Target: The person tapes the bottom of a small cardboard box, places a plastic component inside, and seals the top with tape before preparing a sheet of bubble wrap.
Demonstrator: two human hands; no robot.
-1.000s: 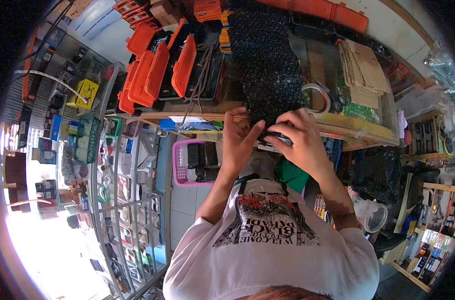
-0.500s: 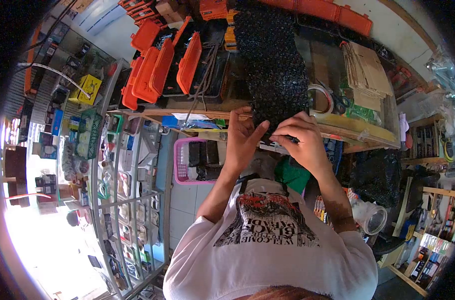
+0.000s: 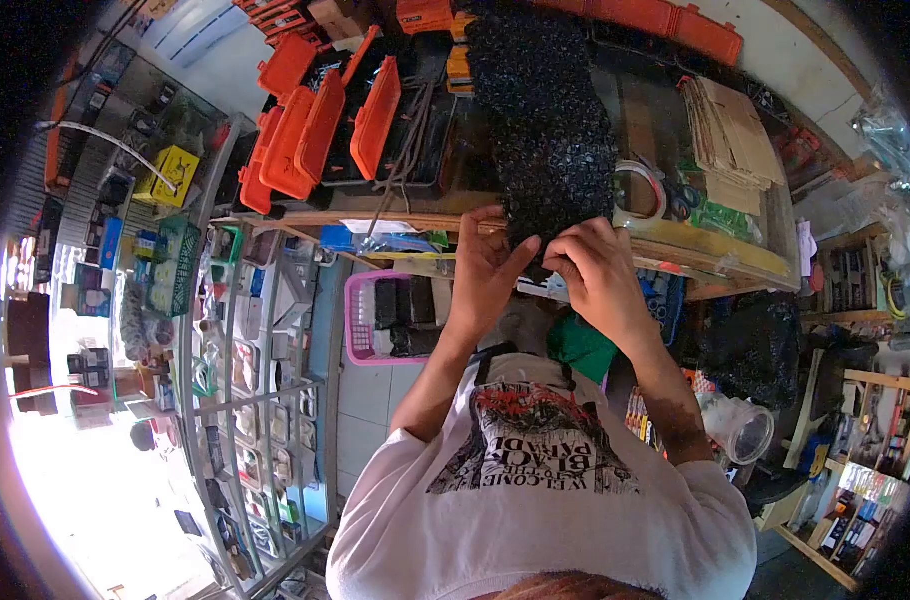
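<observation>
A long strip of black bubble wrap lies across the wooden worktable and hangs a little over its near edge. My left hand is at the strip's near left corner, thumb laid along its edge and fingers curled beneath. My right hand is closed at the near right end, with thumb and forefinger pinching the wrap close to my left thumb. Whatever lies under the folded end is hidden by my fingers. A roll of tape and scissors lie to the right of the strip.
Open orange-lidded cases stand at the table's left. Flattened cardboard lies at right. Below, a pink basket holds black-wrapped packages. A glass display shelf stands at left, and a clear plastic jar sits at lower right.
My right hand's fingers have curled in more and turned downward at the end of the bubble wrap. My left hand stays nearly in place.
</observation>
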